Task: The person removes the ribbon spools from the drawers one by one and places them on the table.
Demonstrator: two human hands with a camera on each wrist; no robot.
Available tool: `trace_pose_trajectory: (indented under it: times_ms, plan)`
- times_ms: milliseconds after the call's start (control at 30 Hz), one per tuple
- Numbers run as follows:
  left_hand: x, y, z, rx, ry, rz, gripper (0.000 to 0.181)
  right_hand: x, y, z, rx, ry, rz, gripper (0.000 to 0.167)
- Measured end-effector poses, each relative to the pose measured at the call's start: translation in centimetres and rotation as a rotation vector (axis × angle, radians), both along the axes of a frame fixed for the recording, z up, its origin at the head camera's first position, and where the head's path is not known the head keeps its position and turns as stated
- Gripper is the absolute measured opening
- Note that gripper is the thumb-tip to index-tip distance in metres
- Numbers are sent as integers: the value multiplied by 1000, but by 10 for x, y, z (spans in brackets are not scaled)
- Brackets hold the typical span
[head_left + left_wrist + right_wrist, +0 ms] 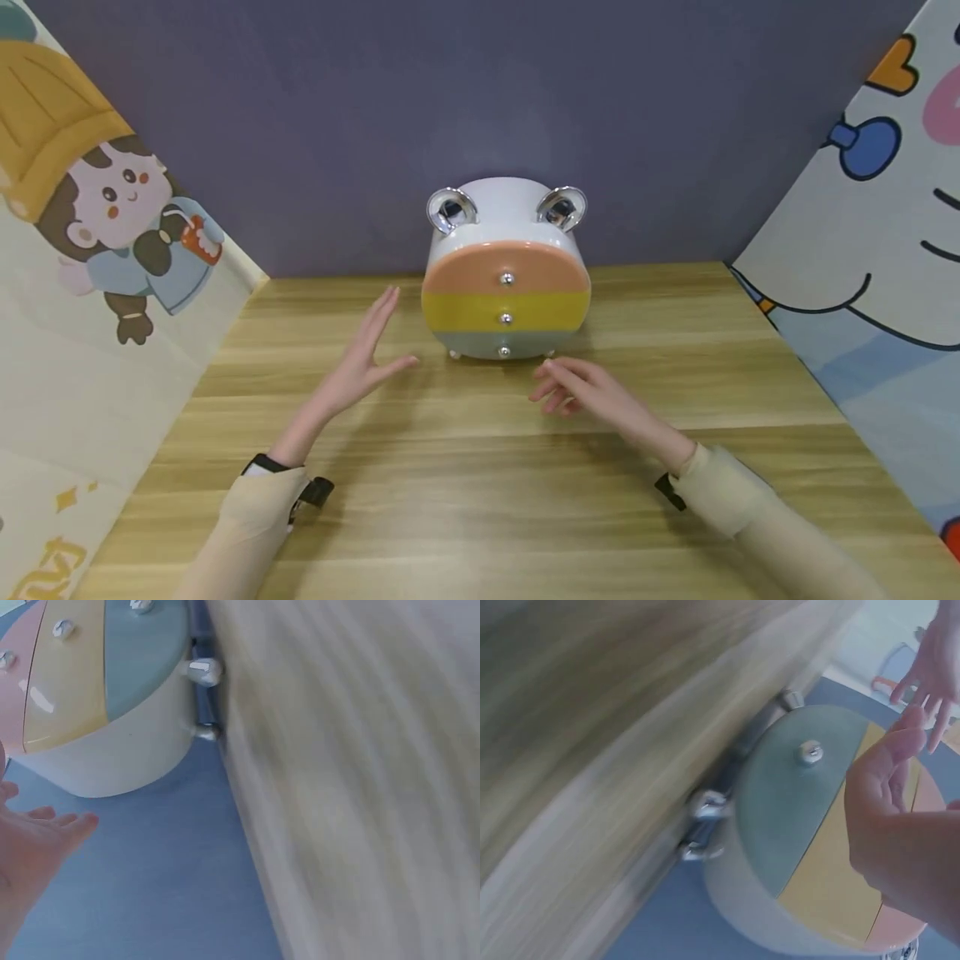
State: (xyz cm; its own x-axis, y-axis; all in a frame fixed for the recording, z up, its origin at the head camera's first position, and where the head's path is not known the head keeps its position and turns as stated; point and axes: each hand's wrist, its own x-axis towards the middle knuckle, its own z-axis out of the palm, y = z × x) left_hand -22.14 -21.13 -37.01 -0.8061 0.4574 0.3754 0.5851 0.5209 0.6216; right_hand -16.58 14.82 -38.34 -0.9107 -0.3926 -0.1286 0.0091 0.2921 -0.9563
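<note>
A rounded white drawer box (506, 212) stands upright on the table, with silver ring ears on top and short silver feet. Its front has an orange-pink drawer (465, 271), a yellow drawer (465, 312) and a grey-blue drawer (468, 342), all closed, each with a small silver knob. Left of the box, my left hand (358, 367) is held with fingers straight and thumb spread, touching nothing. My right hand (588, 396), its fingers loosely bent, is near the box's lower right front and holds nothing. The right wrist view shows the right hand (892, 817) in front of the drawers.
The wood-grain table (480, 500) runs back to a dark blue-grey wall (480, 92) close behind the box. Cartoon-printed panels flank it, the left panel (90, 367) and the right panel (817, 225). Both wrists wear dark bands.
</note>
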Motion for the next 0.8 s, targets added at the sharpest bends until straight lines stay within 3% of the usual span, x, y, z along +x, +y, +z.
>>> trace_pose_trajectory:
  times_ms: [133,300,467,633,800]
  plan:
    - [-12,4,3,26,17,0,94,-8,-13,11,-115,-90,35,57]
    - [-23,10,9,117,-47,-17,84,-17,-30,26,-246,-190,48,63]
    - [-42,14,13,215,-81,-21,76,-30,-46,43,-367,-273,35,58]
    - [-66,18,19,259,-118,-20,71,-45,-54,53,-447,-279,65,63]
    - [-75,26,38,276,-197,-22,69,-58,-59,58,-489,-280,82,69]
